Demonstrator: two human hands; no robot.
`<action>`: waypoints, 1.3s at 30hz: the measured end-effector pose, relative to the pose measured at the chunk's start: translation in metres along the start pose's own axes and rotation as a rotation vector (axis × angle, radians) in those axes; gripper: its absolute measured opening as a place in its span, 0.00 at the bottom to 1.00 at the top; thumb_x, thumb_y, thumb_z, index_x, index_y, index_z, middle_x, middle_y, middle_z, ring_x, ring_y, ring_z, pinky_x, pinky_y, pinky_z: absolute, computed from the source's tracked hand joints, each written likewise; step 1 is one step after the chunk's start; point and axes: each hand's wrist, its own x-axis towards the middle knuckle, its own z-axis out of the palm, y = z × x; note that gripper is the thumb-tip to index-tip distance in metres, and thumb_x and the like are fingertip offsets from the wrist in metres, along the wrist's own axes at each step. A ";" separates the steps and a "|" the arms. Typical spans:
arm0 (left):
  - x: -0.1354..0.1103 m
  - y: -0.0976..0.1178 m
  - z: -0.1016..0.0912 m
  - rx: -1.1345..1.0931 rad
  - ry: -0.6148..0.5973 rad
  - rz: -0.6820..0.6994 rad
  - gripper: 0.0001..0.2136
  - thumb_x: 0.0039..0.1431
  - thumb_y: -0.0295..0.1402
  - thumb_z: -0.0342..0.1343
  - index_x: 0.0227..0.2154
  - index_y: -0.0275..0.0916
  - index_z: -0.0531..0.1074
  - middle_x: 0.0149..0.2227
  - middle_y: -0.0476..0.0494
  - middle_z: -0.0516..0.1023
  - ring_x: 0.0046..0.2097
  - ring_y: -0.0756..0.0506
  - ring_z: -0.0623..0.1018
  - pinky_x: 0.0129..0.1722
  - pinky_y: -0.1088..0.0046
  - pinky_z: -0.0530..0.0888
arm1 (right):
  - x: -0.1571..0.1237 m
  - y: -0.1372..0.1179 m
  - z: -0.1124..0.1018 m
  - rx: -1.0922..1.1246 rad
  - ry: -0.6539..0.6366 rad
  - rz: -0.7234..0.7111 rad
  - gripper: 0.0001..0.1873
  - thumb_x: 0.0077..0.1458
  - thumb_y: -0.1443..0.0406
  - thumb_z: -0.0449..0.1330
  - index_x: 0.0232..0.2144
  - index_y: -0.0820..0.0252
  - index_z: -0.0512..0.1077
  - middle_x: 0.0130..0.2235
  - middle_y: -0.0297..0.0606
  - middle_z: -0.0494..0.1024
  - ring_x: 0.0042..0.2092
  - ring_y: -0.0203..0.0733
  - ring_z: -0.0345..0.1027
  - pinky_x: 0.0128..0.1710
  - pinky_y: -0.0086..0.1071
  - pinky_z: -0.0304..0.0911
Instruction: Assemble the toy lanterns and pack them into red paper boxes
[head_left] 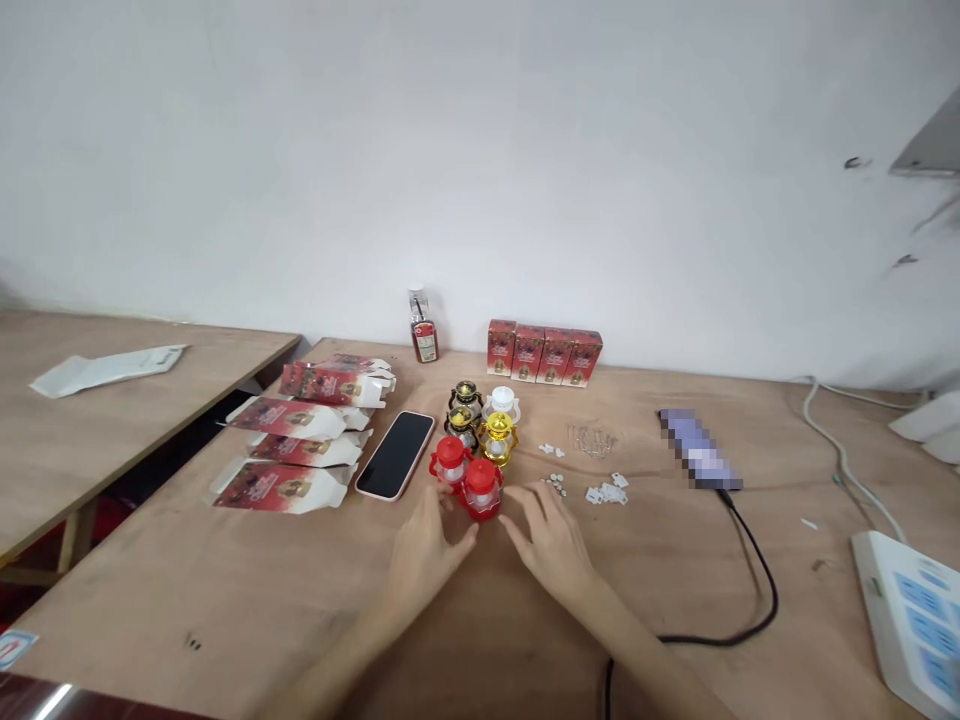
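Two small red lanterns, a front red lantern [482,488] and a rear red lantern [451,459], stand close together before me. My left hand [424,545] is beside them on the left, thumb and fingers apart, fingertips close to the rear one; I cannot tell whether they touch. To the right of the front lantern is my right hand [553,540], fingers spread and slightly curved, nothing visible in it. Just behind stand a gold lantern [499,438], a white lantern [502,403] and two black-and-gold lanterns [462,428], all upright.
Flattened red boxes [289,485] and a phone [396,455] lie left. Several upright red boxes [545,355] and a bottle [424,338] stand by the wall. White tabs [607,492], button-like pieces [555,484] and metal bits [592,440] lie right, near a cabled device [697,450] and power strip [907,615].
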 end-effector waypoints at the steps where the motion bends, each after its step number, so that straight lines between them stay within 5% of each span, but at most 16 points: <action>1: 0.001 -0.005 0.005 -0.005 -0.084 -0.073 0.17 0.47 0.39 0.57 0.39 0.39 0.62 0.33 0.47 0.72 0.32 0.44 0.76 0.29 0.70 0.71 | 0.002 -0.001 0.003 -0.070 -0.017 -0.073 0.10 0.58 0.67 0.53 0.44 0.57 0.67 0.35 0.40 0.73 0.37 0.45 0.68 0.36 0.37 0.64; 4: 0.004 -0.018 0.011 0.015 -0.281 -0.150 0.20 0.42 0.37 0.59 0.38 0.39 0.62 0.35 0.44 0.72 0.35 0.40 0.76 0.31 0.67 0.71 | 0.004 -0.005 0.015 -0.189 -0.067 -0.218 0.09 0.55 0.66 0.58 0.41 0.57 0.69 0.30 0.38 0.73 0.33 0.44 0.65 0.34 0.37 0.61; 7: 0.009 -0.017 0.012 0.018 -0.361 -0.124 0.20 0.43 0.34 0.58 0.41 0.38 0.61 0.40 0.40 0.73 0.38 0.39 0.76 0.34 0.67 0.70 | 0.000 -0.009 0.029 -0.191 -0.062 -0.221 0.11 0.52 0.65 0.61 0.39 0.60 0.68 0.31 0.38 0.74 0.34 0.45 0.65 0.35 0.36 0.59; 11: 0.017 -0.004 0.010 0.059 -0.428 -0.177 0.24 0.47 0.34 0.56 0.49 0.40 0.59 0.39 0.42 0.75 0.40 0.38 0.77 0.34 0.69 0.68 | -0.005 -0.012 0.038 -0.187 0.010 -0.216 0.02 0.54 0.70 0.57 0.31 0.59 0.66 0.26 0.36 0.73 0.31 0.43 0.63 0.32 0.35 0.57; 15: 0.022 0.003 0.010 0.049 -0.402 -0.161 0.24 0.50 0.35 0.54 0.51 0.43 0.59 0.41 0.41 0.75 0.43 0.37 0.77 0.34 0.69 0.68 | -0.007 -0.014 0.025 -0.138 0.125 -0.286 0.11 0.58 0.71 0.53 0.24 0.58 0.63 0.21 0.32 0.68 0.27 0.39 0.58 0.28 0.33 0.52; 22: 0.015 -0.010 0.028 -0.236 -0.137 0.090 0.11 0.44 0.34 0.55 0.32 0.40 0.62 0.37 0.42 0.70 0.39 0.41 0.73 0.39 0.65 0.71 | -0.003 -0.019 -0.034 -0.008 0.251 -0.267 0.03 0.58 0.70 0.57 0.33 0.58 0.69 0.27 0.35 0.71 0.29 0.37 0.61 0.31 0.31 0.56; 25: 0.014 -0.015 0.028 -0.456 -0.136 0.090 0.14 0.43 0.31 0.54 0.35 0.41 0.60 0.41 0.43 0.71 0.42 0.43 0.74 0.42 0.66 0.70 | 0.000 -0.011 -0.048 0.231 0.224 -0.086 0.06 0.59 0.70 0.54 0.31 0.57 0.68 0.30 0.35 0.74 0.33 0.37 0.65 0.34 0.31 0.60; 30: 0.014 -0.020 0.021 -0.718 -0.330 0.090 0.16 0.45 0.38 0.59 0.36 0.39 0.63 0.35 0.46 0.71 0.36 0.46 0.73 0.37 0.70 0.70 | 0.000 0.020 -0.037 0.751 0.218 0.602 0.09 0.53 0.58 0.61 0.31 0.56 0.68 0.24 0.30 0.73 0.28 0.37 0.67 0.30 0.30 0.60; 32: 0.014 -0.021 0.021 -0.871 -0.407 -0.022 0.19 0.47 0.43 0.59 0.38 0.39 0.62 0.32 0.48 0.70 0.30 0.49 0.72 0.30 0.73 0.70 | -0.001 0.030 -0.025 0.936 0.205 0.775 0.15 0.49 0.53 0.63 0.29 0.58 0.68 0.20 0.29 0.71 0.24 0.34 0.62 0.25 0.28 0.55; 36: 0.016 -0.025 0.029 -1.077 -0.465 -0.292 0.23 0.49 0.53 0.54 0.38 0.39 0.61 0.24 0.54 0.67 0.18 0.54 0.64 0.17 0.79 0.62 | -0.007 0.032 -0.002 1.259 0.083 0.991 0.24 0.41 0.47 0.65 0.20 0.59 0.62 0.15 0.25 0.64 0.17 0.26 0.43 0.18 0.26 0.36; 39: 0.020 -0.029 0.034 -1.132 -0.467 -0.337 0.24 0.49 0.58 0.51 0.33 0.39 0.61 0.19 0.57 0.63 0.14 0.56 0.59 0.13 0.81 0.55 | -0.011 0.023 0.008 1.513 0.011 1.040 0.26 0.39 0.49 0.68 0.20 0.57 0.57 0.13 0.20 0.58 0.16 0.25 0.37 0.18 0.26 0.32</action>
